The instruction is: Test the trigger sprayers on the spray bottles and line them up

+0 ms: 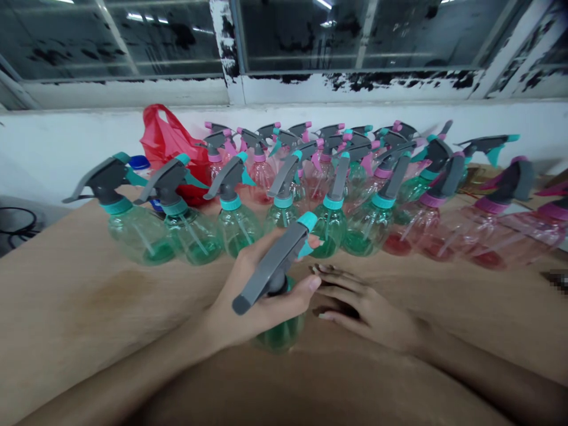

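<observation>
A green spray bottle (284,331) with a grey head and teal nozzle is close to me at the middle of the table. My left hand (252,296) is wrapped round it just below the grey head, and a finger lies by the teal trigger. To its right, my right hand (364,302) rests over the tabletop with its fingers stretched toward the bottle, gripping nothing. Whether its fingertips touch the bottle, I cannot tell. Just beyond my hands stands a row of green spray bottles (239,228), followed at the right by pink spray bottles (408,228).
More pink and green spray bottles crowd together behind the front row. A red plastic bag (171,139) sits at the back left, beside a blue-capped container (139,163). Along the back runs a white wall (80,133) under windows. A black cable (18,225) lies off the table's left edge.
</observation>
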The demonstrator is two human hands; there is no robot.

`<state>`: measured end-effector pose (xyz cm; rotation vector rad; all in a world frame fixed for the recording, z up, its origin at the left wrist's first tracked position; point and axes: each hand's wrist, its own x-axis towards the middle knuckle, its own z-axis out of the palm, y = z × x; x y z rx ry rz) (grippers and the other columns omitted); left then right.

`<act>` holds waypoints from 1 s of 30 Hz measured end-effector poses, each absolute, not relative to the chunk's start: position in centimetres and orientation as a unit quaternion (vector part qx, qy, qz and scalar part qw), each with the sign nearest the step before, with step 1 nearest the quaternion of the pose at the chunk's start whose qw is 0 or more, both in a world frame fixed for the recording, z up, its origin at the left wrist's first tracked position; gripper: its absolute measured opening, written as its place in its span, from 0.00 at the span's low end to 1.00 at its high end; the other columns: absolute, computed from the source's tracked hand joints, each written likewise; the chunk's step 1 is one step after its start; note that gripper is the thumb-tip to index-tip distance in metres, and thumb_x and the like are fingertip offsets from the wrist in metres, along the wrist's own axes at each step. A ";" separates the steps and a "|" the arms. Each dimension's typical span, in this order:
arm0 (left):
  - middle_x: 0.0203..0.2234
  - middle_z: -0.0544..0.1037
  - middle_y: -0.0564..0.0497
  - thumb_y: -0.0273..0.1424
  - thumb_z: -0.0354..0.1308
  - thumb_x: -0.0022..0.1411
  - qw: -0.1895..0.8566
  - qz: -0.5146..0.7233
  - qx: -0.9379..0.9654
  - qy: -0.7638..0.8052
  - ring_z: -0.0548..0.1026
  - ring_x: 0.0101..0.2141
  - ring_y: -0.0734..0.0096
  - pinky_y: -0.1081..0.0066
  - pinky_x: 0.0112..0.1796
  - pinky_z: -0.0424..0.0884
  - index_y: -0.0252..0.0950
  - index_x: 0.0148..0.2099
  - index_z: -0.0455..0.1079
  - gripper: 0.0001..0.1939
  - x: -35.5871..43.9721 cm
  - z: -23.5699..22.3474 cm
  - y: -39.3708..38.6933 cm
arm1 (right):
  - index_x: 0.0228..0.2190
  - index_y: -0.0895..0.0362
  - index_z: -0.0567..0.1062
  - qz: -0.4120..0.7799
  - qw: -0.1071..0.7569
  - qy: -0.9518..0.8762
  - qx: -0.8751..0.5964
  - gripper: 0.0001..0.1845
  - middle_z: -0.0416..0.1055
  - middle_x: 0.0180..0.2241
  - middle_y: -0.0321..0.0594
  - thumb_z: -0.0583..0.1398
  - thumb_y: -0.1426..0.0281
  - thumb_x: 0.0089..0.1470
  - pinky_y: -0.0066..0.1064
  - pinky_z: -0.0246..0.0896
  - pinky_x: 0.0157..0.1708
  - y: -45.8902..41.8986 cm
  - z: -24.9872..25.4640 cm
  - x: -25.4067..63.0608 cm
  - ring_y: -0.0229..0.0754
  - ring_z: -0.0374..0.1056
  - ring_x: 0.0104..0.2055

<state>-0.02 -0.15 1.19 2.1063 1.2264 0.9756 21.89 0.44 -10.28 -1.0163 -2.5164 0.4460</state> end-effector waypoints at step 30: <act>0.40 0.76 0.50 0.24 0.56 0.50 0.321 0.369 0.772 0.406 0.76 0.29 0.70 0.70 0.34 0.73 0.44 0.50 0.67 0.24 0.0 1.1 -0.1 | 0.54 0.51 0.64 0.157 0.195 -0.900 -0.357 0.23 0.57 0.59 0.41 0.54 0.59 0.57 0.47 0.50 0.58 0.5 -10.3 21.9 0.47 0.50 0.62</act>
